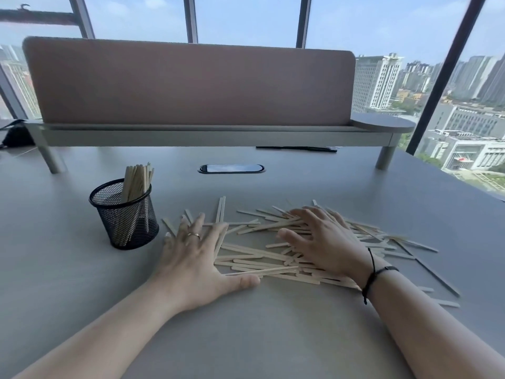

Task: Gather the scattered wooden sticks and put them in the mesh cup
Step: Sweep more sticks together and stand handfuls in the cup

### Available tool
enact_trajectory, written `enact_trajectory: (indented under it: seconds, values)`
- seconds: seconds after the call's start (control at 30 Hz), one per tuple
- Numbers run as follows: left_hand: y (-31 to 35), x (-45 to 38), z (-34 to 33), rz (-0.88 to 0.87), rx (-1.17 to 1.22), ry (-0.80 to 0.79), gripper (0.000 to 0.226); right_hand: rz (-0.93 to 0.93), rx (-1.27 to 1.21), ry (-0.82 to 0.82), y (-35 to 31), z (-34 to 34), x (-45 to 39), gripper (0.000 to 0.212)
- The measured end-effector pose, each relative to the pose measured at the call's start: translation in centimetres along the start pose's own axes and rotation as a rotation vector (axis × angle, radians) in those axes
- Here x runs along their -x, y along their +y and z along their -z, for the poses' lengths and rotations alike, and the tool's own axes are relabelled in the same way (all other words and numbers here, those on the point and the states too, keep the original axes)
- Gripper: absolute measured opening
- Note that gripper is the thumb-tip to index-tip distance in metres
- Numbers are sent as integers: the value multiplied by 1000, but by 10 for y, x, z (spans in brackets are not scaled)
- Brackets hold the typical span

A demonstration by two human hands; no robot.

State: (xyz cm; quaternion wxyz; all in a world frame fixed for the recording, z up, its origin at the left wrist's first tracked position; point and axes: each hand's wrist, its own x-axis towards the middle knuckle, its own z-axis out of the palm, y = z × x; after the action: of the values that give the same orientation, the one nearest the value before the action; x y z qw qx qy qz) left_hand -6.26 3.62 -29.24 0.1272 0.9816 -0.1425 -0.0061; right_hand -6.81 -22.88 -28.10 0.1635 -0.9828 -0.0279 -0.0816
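Because loose sticks are quicker to rake together than to pick singly, both hands lie flat with fingers spread wide, holding nothing: the left hand [195,251] at the heap's 9 o'clock edge, the right hand [322,242] pressing on top of the scattered wooden sticks [262,259], seemingly to herd them across the grey table [246,337]. Beyond, at 10 o'clock, the black mesh cup [124,214] stands upright, some sticks already inside

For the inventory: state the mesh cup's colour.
Black wire mesh cup, clearest in the head view.
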Motion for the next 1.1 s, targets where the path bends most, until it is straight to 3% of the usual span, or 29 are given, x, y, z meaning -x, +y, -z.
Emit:
enact_trajectory:
  seconds: [0.13, 0.37, 0.63, 0.87, 1.1]
  values:
    - [-1, -3, -1, 0, -21, -54, 134, -3, 69, -46, -4, -2, 1, 74]
    - [1, -2, 0, -204, 69, -49, 104, 78, 74, -86, -11, -6, 1, 71]
    - [-1, -4, -2, -209, 192, -39, 111, 185, -66, -80, -19, -13, 2, 62]
    - [-3, -5, -6, -351, 260, 24, 95, 237, -232, -52, -26, -17, 4, 54]
    - [-1, -3, -6, -383, 329, 77, 86, 321, -265, -92, -29, -9, 10, 76]
